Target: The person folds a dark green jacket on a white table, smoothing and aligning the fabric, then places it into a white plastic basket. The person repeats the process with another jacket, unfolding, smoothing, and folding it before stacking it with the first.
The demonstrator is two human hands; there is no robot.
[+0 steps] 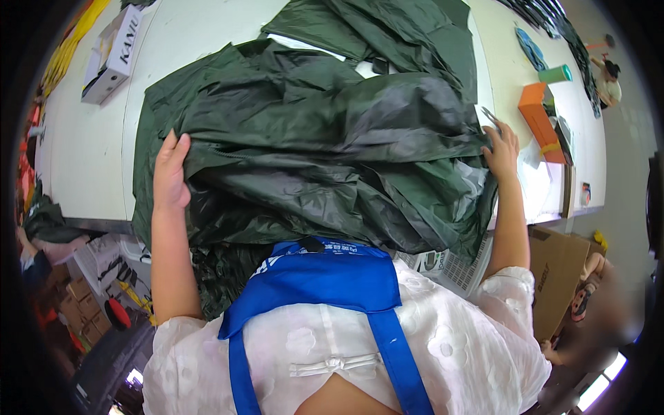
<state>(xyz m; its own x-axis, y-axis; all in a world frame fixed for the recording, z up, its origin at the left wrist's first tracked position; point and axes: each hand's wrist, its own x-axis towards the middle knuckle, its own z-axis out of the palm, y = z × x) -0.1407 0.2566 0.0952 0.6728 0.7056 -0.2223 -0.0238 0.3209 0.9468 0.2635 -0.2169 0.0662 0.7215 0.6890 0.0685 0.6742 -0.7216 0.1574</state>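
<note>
A large dark green garment (290, 138) of thin, shiny cloth lies rumpled across the table in front of me, its near side hanging over the edge. A zipper line shows at its left part. My left hand (171, 176) is closed on the cloth near the left edge, thumb on top. At the right edge, my right hand (503, 149) has its fingers bent round the cloth. Small metal thread snips (490, 116) poke out by those fingers; how they are held is partly hidden.
More dark green cloth (422, 28) lies behind. The white table (104, 152) carries a white and grey box (112, 59) at left, an orange box (538, 117), a green roll (555, 74) and blue cord (530, 48) at right. A grey plastic crate (462, 270) stands below the edge.
</note>
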